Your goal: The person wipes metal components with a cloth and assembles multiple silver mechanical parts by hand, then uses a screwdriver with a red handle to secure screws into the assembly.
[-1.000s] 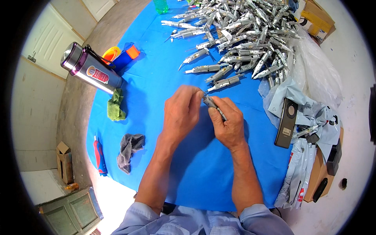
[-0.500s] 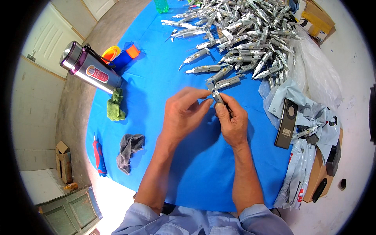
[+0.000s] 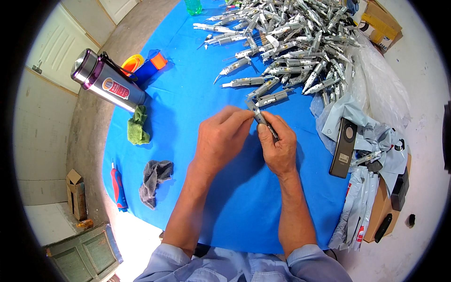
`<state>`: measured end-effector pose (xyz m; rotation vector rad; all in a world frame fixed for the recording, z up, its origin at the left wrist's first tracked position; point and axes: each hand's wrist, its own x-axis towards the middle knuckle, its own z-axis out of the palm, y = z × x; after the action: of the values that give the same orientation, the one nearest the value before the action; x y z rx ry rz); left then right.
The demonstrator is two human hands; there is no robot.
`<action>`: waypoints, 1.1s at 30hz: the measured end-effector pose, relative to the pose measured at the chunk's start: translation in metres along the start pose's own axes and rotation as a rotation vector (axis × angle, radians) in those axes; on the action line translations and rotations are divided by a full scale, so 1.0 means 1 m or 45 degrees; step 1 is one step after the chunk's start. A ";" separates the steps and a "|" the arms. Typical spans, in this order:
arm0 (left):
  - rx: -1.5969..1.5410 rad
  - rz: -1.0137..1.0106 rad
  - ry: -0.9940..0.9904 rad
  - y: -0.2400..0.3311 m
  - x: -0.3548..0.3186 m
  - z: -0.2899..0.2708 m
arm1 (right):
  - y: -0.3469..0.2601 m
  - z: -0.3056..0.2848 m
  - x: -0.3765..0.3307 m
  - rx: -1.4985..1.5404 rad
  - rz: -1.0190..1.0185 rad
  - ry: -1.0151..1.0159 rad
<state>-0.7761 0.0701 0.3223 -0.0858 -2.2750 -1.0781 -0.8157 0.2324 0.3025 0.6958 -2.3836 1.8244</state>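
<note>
My right hand (image 3: 281, 149) is closed around a slim grey stick-shaped device (image 3: 258, 116), its thumb pressed along the side. The device tilts up and to the left, and a dark strip shows beside it near my right fingers. My left hand (image 3: 221, 137) pinches at its upper end with thumb and forefinger; whether a small piece is between those fingertips is hidden. Just beyond both hands spreads a big pile of similar grey-and-white devices (image 3: 300, 63), several with thin wires or tips sticking out. One loose device (image 3: 271, 98) lies closest to my fingers.
A blue cloth (image 3: 235, 197) covers the table. On the left are a steel thermos (image 3: 110, 82), a green rag (image 3: 138, 126), a grey rag (image 3: 154, 181) and a red-blue screwdriver (image 3: 118, 188). On the right, a dark phone-like device (image 3: 343, 148) rests by plastic bags (image 3: 380, 80).
My left hand has closed its fingertips onto the upper end of the device, where they were slightly apart before. My right hand keeps its hold almost unmoved.
</note>
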 end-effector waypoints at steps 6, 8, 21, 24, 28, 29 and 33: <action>0.121 0.072 -0.039 0.004 -0.004 -0.003 | -0.003 -0.006 0.000 -0.081 -0.113 -0.024; 0.169 0.054 -0.052 0.007 -0.010 -0.006 | -0.006 -0.007 -0.001 -0.092 -0.149 -0.060; 0.265 -0.205 0.185 0.066 -0.113 -0.123 | -0.067 0.035 -0.035 0.334 0.051 -0.588; 0.204 -0.306 0.202 0.084 -0.156 -0.157 | -0.092 0.046 -0.046 0.390 0.045 -0.735; 0.231 -0.399 0.306 0.111 -0.210 -0.198 | -0.136 0.070 -0.090 0.471 0.100 -0.927; 0.261 -0.403 0.337 0.118 -0.220 -0.206 | -0.144 0.075 -0.104 0.481 0.074 -0.954; 0.308 -0.346 0.380 0.140 -0.256 -0.229 | -0.166 0.092 -0.166 0.469 0.011 -1.082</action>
<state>-0.4113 0.0485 0.3860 0.4640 -2.1608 -0.8687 -0.5826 0.1663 0.3723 1.8086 -2.4298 2.3264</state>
